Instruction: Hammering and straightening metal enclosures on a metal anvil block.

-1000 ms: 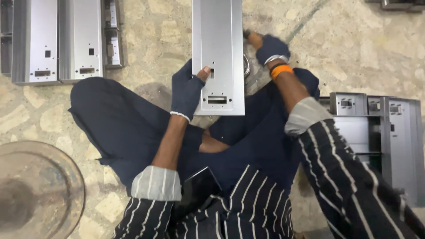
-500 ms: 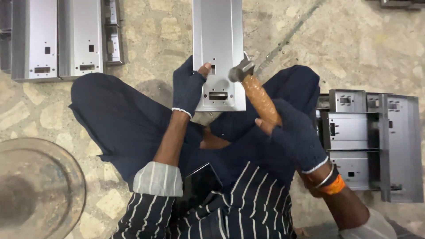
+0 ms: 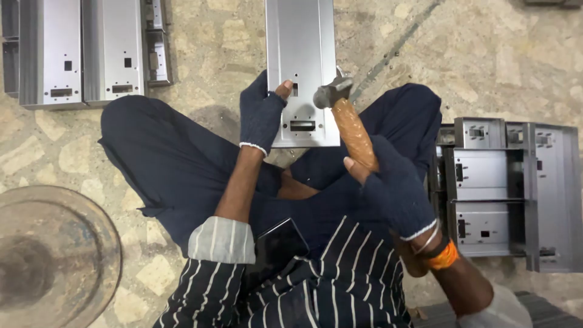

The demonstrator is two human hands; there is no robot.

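Note:
I sit cross-legged on a stone floor with a long grey sheet-metal panel [image 3: 300,67] lying in front of me, its near end with small cut-outs. My left hand [image 3: 261,112], in a dark fingerless glove, presses on the panel's left edge, thumb on the metal. My right hand [image 3: 395,185], gloved too, grips the wooden handle of a hammer [image 3: 349,124]. The hammer's dark steel head [image 3: 331,92] is over the panel's right edge near the cut-outs.
Two similar panels [image 3: 82,51] lie side by side at the upper left. A stack of folded metal boxes [image 3: 507,191] stands at my right. A round blurred metal disc [image 3: 51,258] fills the lower left. A dark phone [image 3: 276,246] rests on my lap.
My right hand came back from beyond the panel's right edge, now holding the hammer, and lowered the head toward the panel. The left hand stayed on the panel.

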